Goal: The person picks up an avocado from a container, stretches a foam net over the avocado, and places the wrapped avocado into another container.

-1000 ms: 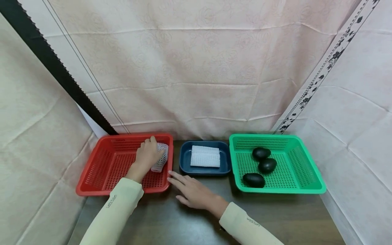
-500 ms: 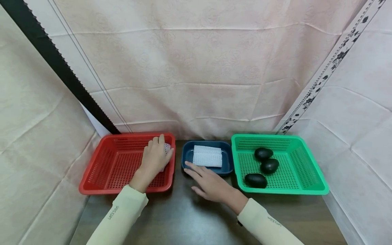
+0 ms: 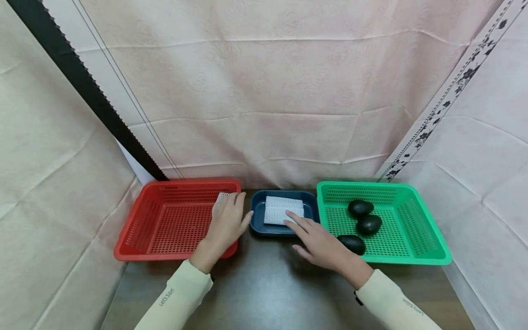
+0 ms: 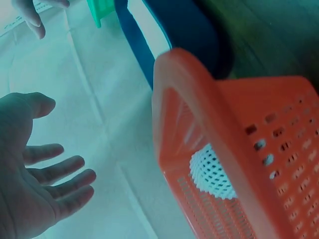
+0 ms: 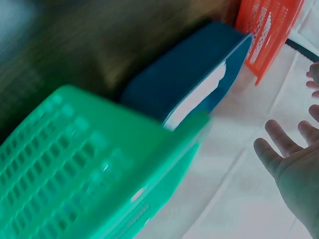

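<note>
The left hand (image 3: 227, 221) and right hand (image 3: 321, 242) had shifted rightward since the earlier frame. The left, loosely spread and empty, hung over the right rim of the red basket (image 3: 153, 258); the white mesh sleeve (image 4: 212, 172) lay inside, near that rim. The right, fingers apart and empty, reached over the blue tray (image 3: 256, 227). Trailing fingers risked dragging the flat mesh (image 3: 278, 206) askew; catching the rim might have jolted the sleeve.

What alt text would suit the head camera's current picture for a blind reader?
A person's left hand hovers over a red basket containing white netting, the right hand over a blue tray holding a white mesh sheet; a green basket at right holds three dark oval objects.
</note>
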{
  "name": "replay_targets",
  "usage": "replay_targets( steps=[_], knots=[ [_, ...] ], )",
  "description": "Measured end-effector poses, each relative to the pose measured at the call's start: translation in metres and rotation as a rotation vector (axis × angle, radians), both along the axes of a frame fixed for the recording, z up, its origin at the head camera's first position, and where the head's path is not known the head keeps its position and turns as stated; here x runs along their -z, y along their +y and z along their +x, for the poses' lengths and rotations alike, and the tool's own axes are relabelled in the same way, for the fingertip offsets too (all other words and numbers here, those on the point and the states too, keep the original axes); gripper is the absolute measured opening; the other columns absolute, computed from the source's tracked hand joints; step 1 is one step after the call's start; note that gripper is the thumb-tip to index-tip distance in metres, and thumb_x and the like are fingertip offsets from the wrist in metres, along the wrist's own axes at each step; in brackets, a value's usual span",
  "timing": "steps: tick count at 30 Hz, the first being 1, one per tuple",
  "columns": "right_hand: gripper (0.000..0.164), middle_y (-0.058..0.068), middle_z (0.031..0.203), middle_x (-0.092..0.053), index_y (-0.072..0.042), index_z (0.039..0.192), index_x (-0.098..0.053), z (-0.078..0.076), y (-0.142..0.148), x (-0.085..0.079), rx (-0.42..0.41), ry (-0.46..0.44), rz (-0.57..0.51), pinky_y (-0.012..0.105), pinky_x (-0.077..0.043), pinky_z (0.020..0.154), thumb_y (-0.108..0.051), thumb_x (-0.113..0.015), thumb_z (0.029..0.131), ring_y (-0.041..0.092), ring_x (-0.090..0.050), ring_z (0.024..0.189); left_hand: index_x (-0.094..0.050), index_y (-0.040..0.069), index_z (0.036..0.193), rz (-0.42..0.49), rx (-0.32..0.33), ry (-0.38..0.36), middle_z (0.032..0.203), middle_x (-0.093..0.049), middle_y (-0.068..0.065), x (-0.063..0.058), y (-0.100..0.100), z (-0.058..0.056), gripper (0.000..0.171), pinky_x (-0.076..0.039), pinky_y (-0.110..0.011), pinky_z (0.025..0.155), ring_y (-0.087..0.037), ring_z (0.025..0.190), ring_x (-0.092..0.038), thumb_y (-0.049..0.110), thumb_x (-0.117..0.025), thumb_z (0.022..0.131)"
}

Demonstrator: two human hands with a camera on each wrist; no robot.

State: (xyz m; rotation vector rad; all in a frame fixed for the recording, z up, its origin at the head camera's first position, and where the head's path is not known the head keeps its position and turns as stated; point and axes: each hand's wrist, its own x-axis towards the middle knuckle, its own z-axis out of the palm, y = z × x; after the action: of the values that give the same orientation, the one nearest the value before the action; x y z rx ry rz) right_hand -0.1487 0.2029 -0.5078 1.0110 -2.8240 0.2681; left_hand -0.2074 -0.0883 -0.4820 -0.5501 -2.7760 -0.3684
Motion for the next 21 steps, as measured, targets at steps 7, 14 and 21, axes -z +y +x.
replay_targets(
  steps=[7,14,21],
  knots=[
    [0.071,0.003,0.172,-0.024,-0.014,0.159,-0.038,-0.001,0.030,-0.007,0.053,0.008,-0.042,0.049,-0.045,0.114,-0.038,-0.068,0.099,0.027,-0.043,0.148,-0.060,0.000,0.137,-0.007,0.091,0.064,0.132,-0.064,-0.020,0.008,0.012,0.007,0.055,-0.051,-0.050,0.107,-0.034,0.122,-0.060,0.034,-0.073,0.096],
    [0.072,0.004,0.173,-0.020,-0.011,0.159,-0.037,0.002,0.057,-0.009,0.081,0.018,-0.089,0.048,-0.045,0.114,-0.036,-0.068,0.099,0.029,-0.038,0.151,-0.060,0.003,0.139,-0.041,0.129,0.062,0.134,-0.064,-0.017,0.025,0.022,0.013,0.056,-0.052,-0.049,0.106,-0.032,0.122,-0.061,0.037,-0.072,0.096],
    [0.074,0.006,0.173,-0.020,-0.009,0.159,-0.036,0.004,0.083,-0.006,0.125,-0.042,-0.090,0.050,-0.046,0.112,-0.031,-0.072,0.097,0.032,-0.038,0.150,-0.059,0.005,0.141,-0.106,0.167,0.028,0.136,-0.063,-0.016,0.037,0.029,0.016,0.057,-0.052,-0.046,0.106,-0.030,0.124,-0.060,0.040,-0.070,0.097]
  ],
)
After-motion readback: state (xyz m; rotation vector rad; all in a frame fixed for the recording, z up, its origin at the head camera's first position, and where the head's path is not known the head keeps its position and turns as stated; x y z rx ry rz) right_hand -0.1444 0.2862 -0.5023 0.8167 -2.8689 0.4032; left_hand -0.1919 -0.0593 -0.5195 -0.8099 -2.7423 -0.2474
